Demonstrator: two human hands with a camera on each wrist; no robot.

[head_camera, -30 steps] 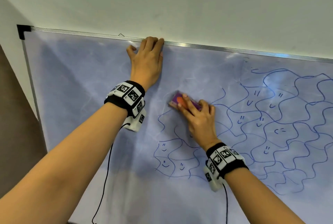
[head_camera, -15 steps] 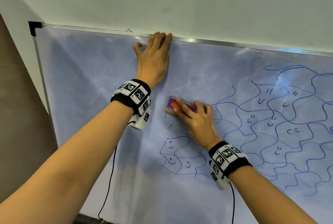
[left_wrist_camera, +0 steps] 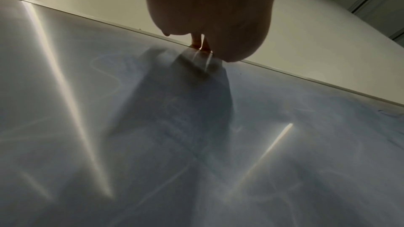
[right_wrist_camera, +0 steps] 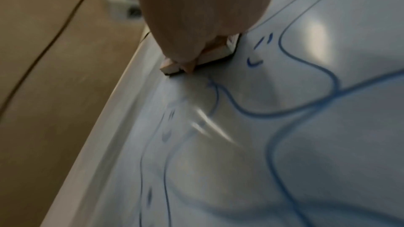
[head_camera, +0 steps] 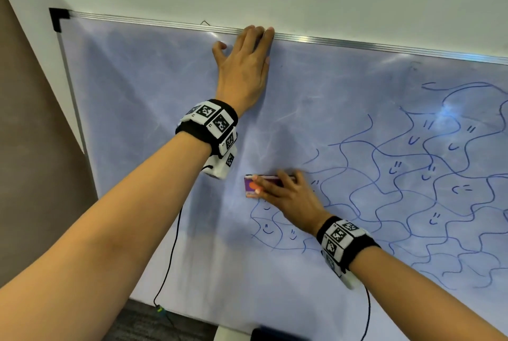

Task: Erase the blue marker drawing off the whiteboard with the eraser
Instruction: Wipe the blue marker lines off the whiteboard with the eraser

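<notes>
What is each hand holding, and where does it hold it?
The right hand holds the eraser by its back, fingers pressing it against the whiteboard. The left hand holds nothing; it rests flat near the top edge.

We find no readable words, brands or numbers anywhere. The wristbands (head_camera: pixel 210 121) carry only black-and-white square code markers. The whiteboard (head_camera: pixel 137 93) shows only wavy blue marker drawing (head_camera: pixel 412 176) with little smiley faces.

Head view faces whiteboard (head_camera: pixel 137 121) from arm's length; wrist views skim its surface close, shared by all.
</notes>
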